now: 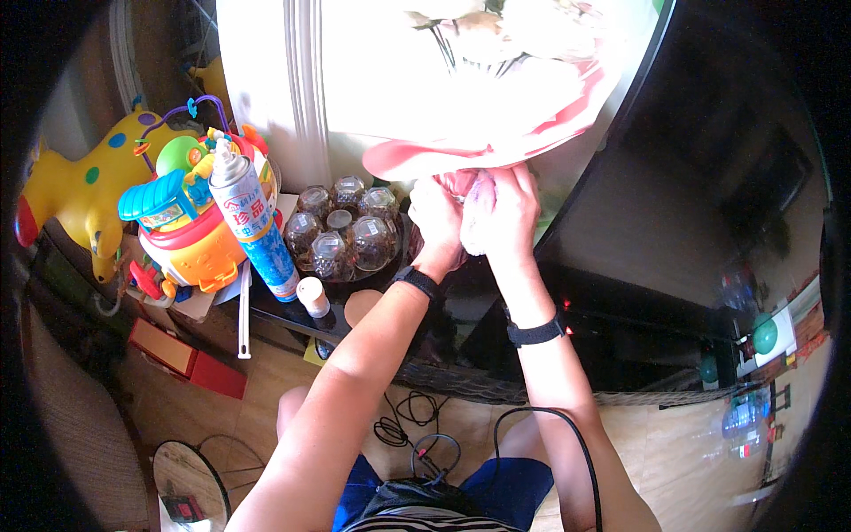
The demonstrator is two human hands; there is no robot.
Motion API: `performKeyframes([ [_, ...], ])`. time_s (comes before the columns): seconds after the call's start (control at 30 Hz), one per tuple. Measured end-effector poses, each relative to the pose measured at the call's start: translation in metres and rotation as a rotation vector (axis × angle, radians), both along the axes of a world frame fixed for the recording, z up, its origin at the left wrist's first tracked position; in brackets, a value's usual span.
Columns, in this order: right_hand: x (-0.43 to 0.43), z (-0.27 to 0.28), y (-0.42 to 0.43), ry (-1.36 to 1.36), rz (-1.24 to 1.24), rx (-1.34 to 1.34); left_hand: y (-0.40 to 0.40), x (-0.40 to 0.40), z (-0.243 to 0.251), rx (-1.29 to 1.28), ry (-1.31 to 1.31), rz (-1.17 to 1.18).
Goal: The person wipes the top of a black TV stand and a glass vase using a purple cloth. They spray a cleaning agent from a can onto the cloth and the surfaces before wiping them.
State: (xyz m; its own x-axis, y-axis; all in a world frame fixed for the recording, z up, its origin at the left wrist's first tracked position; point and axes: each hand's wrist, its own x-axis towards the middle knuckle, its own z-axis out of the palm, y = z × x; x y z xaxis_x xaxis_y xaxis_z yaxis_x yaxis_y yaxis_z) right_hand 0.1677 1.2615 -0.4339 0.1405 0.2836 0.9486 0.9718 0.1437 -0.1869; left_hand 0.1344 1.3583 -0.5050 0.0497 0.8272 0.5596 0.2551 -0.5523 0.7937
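Observation:
A bouquet of pale flowers [485, 33] in pink wrapping [425, 156] stands before me, its upper part washed out by glare. My left hand [437, 216] is closed around the gathered wrapping just under the flared pink edge. Beside it, my right hand [517, 206] grips a crumpled whitish, purple-tinged bundle [477, 223]; whether this is cloth or wrapping I cannot tell. Both hands are close together, with shiny pink material [459, 183] showing between them. My forearms hide part of the dark glossy cabinet top [445, 332]. Each wrist wears a black strap.
Left of my hands, several upturned glasses [329, 249] crowd a round tray. Nearby stand a blue spray can [256, 226], a small white-capped bottle [312, 297], a colourful toy [193, 239] and a yellow inflatable animal [86, 179]. A large black screen [665, 199] rises at right. Cables [419, 425] lie below.

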Motion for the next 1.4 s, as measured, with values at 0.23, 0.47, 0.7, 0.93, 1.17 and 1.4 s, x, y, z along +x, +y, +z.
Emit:
performKeyframes([
  [0.23,0.026,-0.002,0.007,0.064,0.031,-0.010,0.100,-0.029,-0.030,-0.002,0.020,-0.762],
  [0.47,0.055,-0.017,-0.002,0.084,-0.033,-0.022,0.048,-0.011,0.006,-0.199,-0.166,-1.058],
  [0.7,0.016,-0.006,-0.002,0.054,-0.074,-0.019,0.038,-0.008,0.002,0.074,-0.130,-0.690],
  [0.93,0.000,0.008,0.015,-0.127,-0.193,-0.099,0.031,-0.006,0.000,0.104,-0.190,-0.276],
  [1.17,0.018,0.008,0.013,-0.072,-0.069,-0.102,0.040,-0.018,0.008,-0.018,0.161,-0.270],
  [1.4,0.006,0.010,0.014,-0.122,-0.142,-0.116,0.063,-0.012,-0.009,-0.122,0.357,-0.386],
])
